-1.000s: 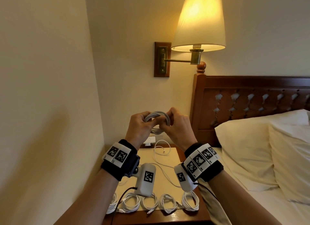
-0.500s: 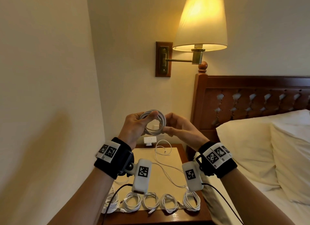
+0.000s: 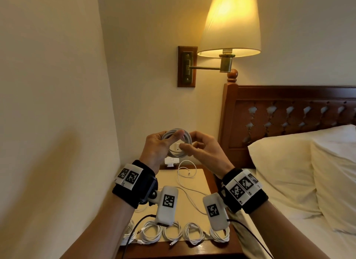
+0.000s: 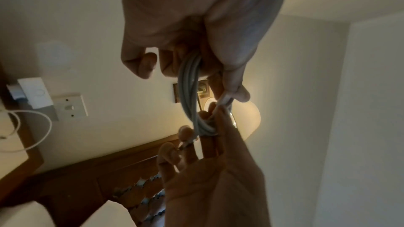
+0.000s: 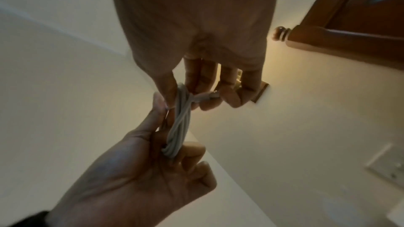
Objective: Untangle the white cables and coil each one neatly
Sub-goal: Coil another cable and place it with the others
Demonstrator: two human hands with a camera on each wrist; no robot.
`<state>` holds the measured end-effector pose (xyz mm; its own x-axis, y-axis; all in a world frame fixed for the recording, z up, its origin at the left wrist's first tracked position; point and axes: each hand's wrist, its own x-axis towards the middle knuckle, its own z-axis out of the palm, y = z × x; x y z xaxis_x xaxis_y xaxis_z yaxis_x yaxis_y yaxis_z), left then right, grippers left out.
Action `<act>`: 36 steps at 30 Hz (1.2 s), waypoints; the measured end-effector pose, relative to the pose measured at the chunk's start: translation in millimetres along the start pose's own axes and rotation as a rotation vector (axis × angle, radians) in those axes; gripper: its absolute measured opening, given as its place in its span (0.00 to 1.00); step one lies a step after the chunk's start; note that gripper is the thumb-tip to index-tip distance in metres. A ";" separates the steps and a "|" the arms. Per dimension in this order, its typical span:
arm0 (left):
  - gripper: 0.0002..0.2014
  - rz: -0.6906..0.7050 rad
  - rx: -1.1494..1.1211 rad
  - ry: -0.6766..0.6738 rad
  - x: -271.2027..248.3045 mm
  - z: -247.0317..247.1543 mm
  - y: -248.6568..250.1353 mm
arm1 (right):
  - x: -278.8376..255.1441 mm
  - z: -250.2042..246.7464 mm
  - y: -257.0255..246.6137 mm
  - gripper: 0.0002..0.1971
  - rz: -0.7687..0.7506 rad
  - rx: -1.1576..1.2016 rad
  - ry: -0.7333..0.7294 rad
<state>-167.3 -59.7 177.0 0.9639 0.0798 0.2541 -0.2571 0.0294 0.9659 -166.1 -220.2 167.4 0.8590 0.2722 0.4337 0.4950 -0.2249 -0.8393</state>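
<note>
A white cable wound into a small coil (image 3: 186, 137) is held up in front of the wall, above the nightstand. My left hand (image 3: 157, 145) grips the coil's left side, thumb across the front and fingers curled behind it (image 4: 188, 82). My right hand (image 3: 202, 146) pinches the coil's lower right side between thumb and fingers. In the right wrist view the cable's free end (image 5: 205, 97) crosses over the coil (image 5: 178, 127) under my right fingertips (image 5: 210, 104). Another white cable (image 3: 187, 172) lies loose on the nightstand.
Several coiled white cables (image 3: 173, 232) lie in a row along the front of the wooden nightstand (image 3: 185, 249). A white charger (image 3: 172, 160) sits at its back by the wall socket. A lit wall lamp (image 3: 230, 23) hangs above; the bed and pillows (image 3: 285, 174) are on the right.
My hands have drawn slightly apart and lower. The right wrist has swung out to the right, its fingers now less curled, pinching the coil's edge. The left hand keeps its grip.
</note>
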 end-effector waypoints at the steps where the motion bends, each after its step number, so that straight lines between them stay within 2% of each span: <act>1: 0.22 -0.031 -0.006 -0.007 -1.1 0.0 0.1 | 0.7 2.5 1.6 0.10 0.001 0.017 0.053; 4: 0.19 -0.123 -0.131 -0.132 -1.4 -7.0 1.1 | 1.3 4.9 3.2 0.07 0.064 0.162 0.104; 7: 0.21 -0.155 -0.230 -0.225 2.8 -15.0 0.1 | 0.1 3.2 2.9 0.09 0.139 0.321 0.044; 10: 0.21 -0.166 -0.221 -0.215 4.8 -12.4 -4.4 | -1.2 6.3 2.6 0.14 0.162 0.487 -0.013; 14: 0.17 -0.145 -0.133 -0.139 4.2 -6.3 -4.8 | -2.0 8.1 0.6 0.12 0.203 0.574 -0.068; 16: 0.13 -0.018 0.017 -0.056 5.2 -4.3 -6.7 | -1.2 6.8 1.2 0.11 0.228 0.567 -0.063; 18: 0.09 0.239 0.224 0.007 4.5 -4.1 -11.7 | 1.0 5.2 1.2 0.10 0.257 0.552 -0.030; 20: 0.08 0.489 0.431 0.018 2.4 -6.4 -17.3 | 4.4 3.2 0.2 0.11 0.272 0.483 0.011; 22: 0.10 0.649 0.582 0.030 0.9 -9.3 -25.2 | 6.2 0.7 -0.8 0.11 0.280 0.397 0.048; 27: 0.13 0.700 0.626 0.153 -0.6 -7.7 -24.1 | 5.1 5.0 0.1 0.13 0.263 0.283 0.051; 30: 0.09 0.789 0.629 0.201 0.8 -6.2 -20.7 | 4.5 8.7 0.6 0.15 0.240 0.253 0.036; 33: 0.06 0.847 0.624 0.199 -1.6 -6.2 -17.4 | 5.1 9.4 2.3 0.16 0.087 0.123 0.027; 36: 0.09 0.951 0.764 0.121 -4.9 -10.3 -21.2 | 1.4 9.2 12.4 0.14 -0.040 -0.087 0.018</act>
<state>-167.3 -50.5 154.7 0.3910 -0.1563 0.9070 -0.7087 -0.6799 0.1883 -159.9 -214.0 154.6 0.8403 0.2661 0.4723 0.5374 -0.2946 -0.7902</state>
